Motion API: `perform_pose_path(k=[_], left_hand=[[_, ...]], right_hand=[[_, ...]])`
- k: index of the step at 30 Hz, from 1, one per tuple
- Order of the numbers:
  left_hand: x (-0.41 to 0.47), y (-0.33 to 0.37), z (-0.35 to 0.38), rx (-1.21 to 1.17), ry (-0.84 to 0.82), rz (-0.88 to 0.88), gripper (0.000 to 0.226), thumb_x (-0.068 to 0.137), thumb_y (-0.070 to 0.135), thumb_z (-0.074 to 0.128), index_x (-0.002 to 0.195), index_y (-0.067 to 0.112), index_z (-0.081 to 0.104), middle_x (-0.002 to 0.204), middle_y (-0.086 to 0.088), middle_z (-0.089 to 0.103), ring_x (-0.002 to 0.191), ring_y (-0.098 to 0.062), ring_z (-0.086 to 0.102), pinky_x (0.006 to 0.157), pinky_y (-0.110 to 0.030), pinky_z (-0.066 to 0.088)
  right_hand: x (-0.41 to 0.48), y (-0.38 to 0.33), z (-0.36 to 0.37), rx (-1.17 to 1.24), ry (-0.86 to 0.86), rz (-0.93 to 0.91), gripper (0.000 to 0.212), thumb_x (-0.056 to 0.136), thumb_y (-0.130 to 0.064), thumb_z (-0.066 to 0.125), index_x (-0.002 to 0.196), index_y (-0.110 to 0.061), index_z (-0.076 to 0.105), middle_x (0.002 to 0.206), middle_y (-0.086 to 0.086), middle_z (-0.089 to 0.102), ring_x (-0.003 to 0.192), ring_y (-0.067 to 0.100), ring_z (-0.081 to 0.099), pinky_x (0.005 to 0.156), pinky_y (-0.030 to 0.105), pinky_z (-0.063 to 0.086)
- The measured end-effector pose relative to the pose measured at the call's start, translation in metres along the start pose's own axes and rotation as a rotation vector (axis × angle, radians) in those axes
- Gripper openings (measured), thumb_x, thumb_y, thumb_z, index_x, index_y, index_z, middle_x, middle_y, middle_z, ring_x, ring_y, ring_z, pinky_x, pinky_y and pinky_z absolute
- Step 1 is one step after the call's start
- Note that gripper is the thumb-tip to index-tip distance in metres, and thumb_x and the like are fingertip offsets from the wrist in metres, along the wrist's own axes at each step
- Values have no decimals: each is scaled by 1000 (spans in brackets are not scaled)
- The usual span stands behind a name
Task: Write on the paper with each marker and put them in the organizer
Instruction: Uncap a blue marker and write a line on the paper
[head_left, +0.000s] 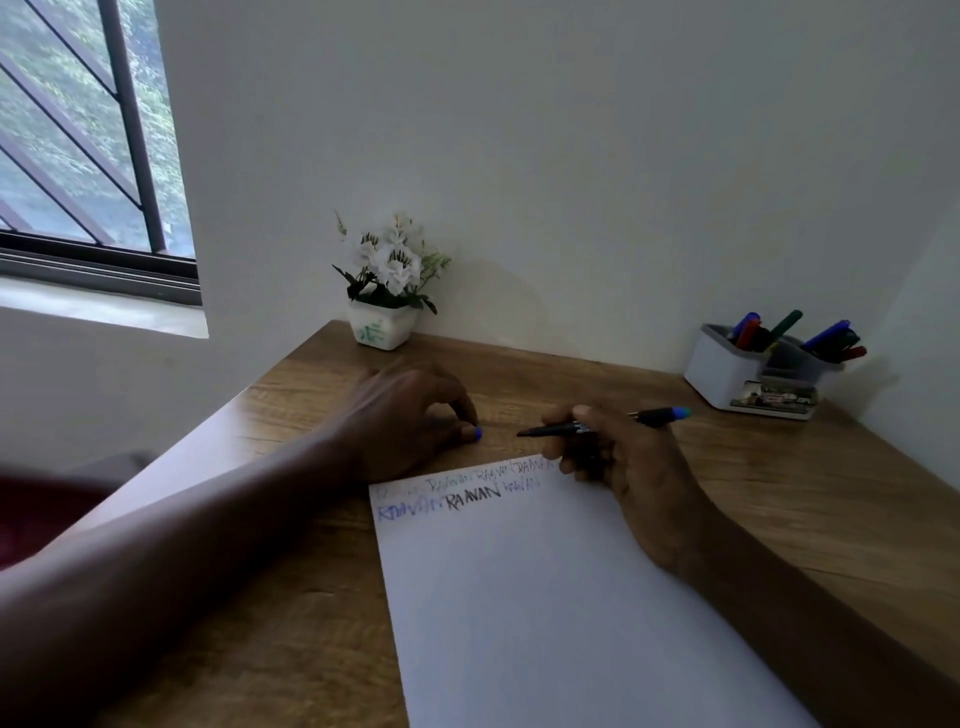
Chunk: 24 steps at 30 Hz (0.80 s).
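A white sheet of paper lies on the wooden desk, with several words written along its top edge in different colours. My right hand holds a black marker with a blue end level above the paper's top right corner, its uncapped tip pointing left. My left hand rests on the desk just beyond the paper's top left corner, fingers curled around the marker's blue cap. The white and grey organizer stands at the back right with several markers in it.
A small white pot of white flowers stands at the desk's back left corner against the wall. A barred window is at the upper left. The desk's left edge runs diagonally beneath my left forearm.
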<state>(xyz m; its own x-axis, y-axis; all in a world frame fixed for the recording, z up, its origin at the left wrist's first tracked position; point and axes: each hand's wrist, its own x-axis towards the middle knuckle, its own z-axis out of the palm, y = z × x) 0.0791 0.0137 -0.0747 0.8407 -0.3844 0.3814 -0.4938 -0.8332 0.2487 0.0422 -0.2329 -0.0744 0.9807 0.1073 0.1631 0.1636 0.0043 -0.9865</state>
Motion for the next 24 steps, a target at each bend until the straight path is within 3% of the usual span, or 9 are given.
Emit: perform_pose_path(k=[3, 6, 9, 13, 16, 18, 20, 22, 24], left_hand=[[0, 1, 0, -22, -47, -37, 33, 91, 60, 58, 115, 40, 68, 130, 14, 61, 120, -9, 53, 100, -48, 46], [-4, 5, -1, -87, -154, -151, 78, 79, 84, 39, 140, 37, 51, 146, 9, 52, 132, -14, 48, 109, -50, 40], [-7, 9, -1, 6, -326, -218, 107, 69, 92, 23, 157, 32, 24, 165, 6, 25, 150, -16, 25, 123, -52, 14], [-7, 10, -2, 64, -417, -222, 119, 66, 96, 23, 161, 26, 9, 169, 4, 6, 154, -13, 9, 124, -50, -1], [-6, 9, 0, 112, -446, -202, 128, 59, 100, 22, 161, 23, 9, 169, 4, 5, 154, -12, 9, 124, -53, 0], [-5, 8, 1, 113, -435, -195, 130, 58, 101, 22, 161, 23, 9, 169, 4, 6, 154, -12, 10, 124, -53, 1], [-4, 6, 3, 110, -435, -192, 132, 56, 103, 21, 161, 23, 9, 169, 4, 6, 154, -13, 10, 124, -53, 2], [-3, 4, 4, 110, -441, -194, 133, 55, 103, 22, 161, 24, 9, 169, 5, 5, 154, -13, 10, 124, -53, 2], [-2, 3, 4, 108, -436, -194, 132, 55, 104, 22, 160, 24, 11, 169, 5, 7, 153, -13, 11, 124, -54, 3]], right_hand=[[1, 2, 7, -47, -78, -26, 27, 99, -18, 57, 86, -11, 80, 76, 16, 75, 67, 18, 66, 64, 29, 51], [1, 0, 12, -31, -166, -47, 30, 101, -20, 51, 96, -11, 79, 85, 18, 77, 73, 21, 68, 67, 31, 52], [1, -1, 16, -59, -204, -87, 36, 101, -31, 51, 95, -7, 78, 93, 16, 79, 78, 22, 71, 67, 28, 54], [0, -1, 17, 30, -83, -72, 76, 95, -66, 33, 89, -6, 79, 75, 15, 73, 69, 22, 68, 60, 27, 51], [3, 1, 12, -2, -2, -56, 104, 84, -84, 9, 84, -10, 81, 54, 7, 56, 50, 16, 49, 50, 24, 40], [3, 2, 10, -37, 43, -38, 109, 79, -88, 5, 80, -10, 81, 44, 4, 46, 41, 14, 38, 44, 23, 31], [0, 2, 7, 2, 61, -35, 99, 81, -86, 17, 83, -10, 81, 46, 7, 54, 39, 16, 44, 41, 22, 34], [-3, 1, 4, 45, 52, -63, 72, 85, -73, 44, 87, -11, 81, 61, 12, 68, 50, 19, 59, 44, 25, 44], [-7, 0, 2, -14, 56, -90, 49, 81, -57, 67, 84, -10, 79, 64, 13, 69, 53, 18, 61, 48, 24, 46]])
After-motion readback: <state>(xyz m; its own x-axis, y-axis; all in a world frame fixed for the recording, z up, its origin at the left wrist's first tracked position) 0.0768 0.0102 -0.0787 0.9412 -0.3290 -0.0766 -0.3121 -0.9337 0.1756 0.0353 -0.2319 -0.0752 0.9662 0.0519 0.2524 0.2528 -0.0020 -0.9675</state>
